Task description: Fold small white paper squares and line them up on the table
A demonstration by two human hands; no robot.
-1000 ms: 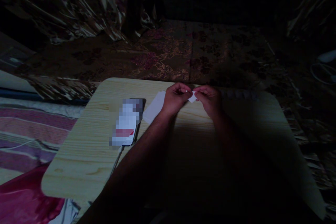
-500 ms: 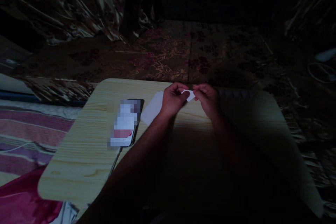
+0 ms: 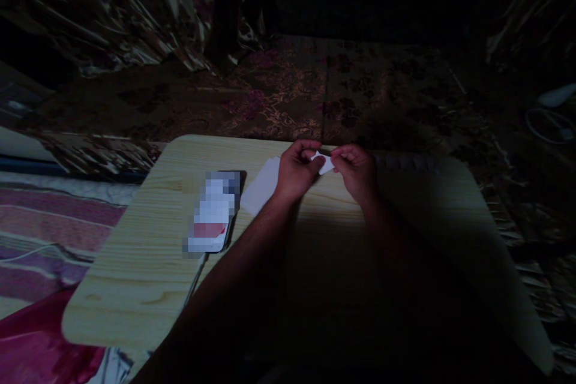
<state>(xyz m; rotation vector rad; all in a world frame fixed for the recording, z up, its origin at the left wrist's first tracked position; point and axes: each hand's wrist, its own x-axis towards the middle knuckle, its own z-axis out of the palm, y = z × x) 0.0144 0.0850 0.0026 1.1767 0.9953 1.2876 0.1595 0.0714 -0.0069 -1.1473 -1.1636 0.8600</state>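
A small piece of white paper (image 3: 326,164) is pinched between my two hands, over the far part of the wooden table. My left hand (image 3: 297,171) has its thumb pressed on the paper's left side. Thumb and fingertips of my right hand (image 3: 357,171) close on its right edge. Beside my left wrist lie some white paper sheets (image 3: 261,186), partly hidden by that hand. To the right of my right hand, a row of several small dark round things (image 3: 407,161) sits along the far table edge, too dim to name.
A phone (image 3: 213,210) with a lit, blurred screen lies on the table (image 3: 130,240), a cable (image 3: 194,282) at its lower end. Patterned fabric (image 3: 270,90) borders the far edge. Pink cloth (image 3: 49,336) lies at the lower left. A white cable (image 3: 546,129) is at far right.
Both hands stay almost in place, still pinching the paper. The paper's shape between the fingers has shifted slightly, with a small corner now pointing up near my left fingers.
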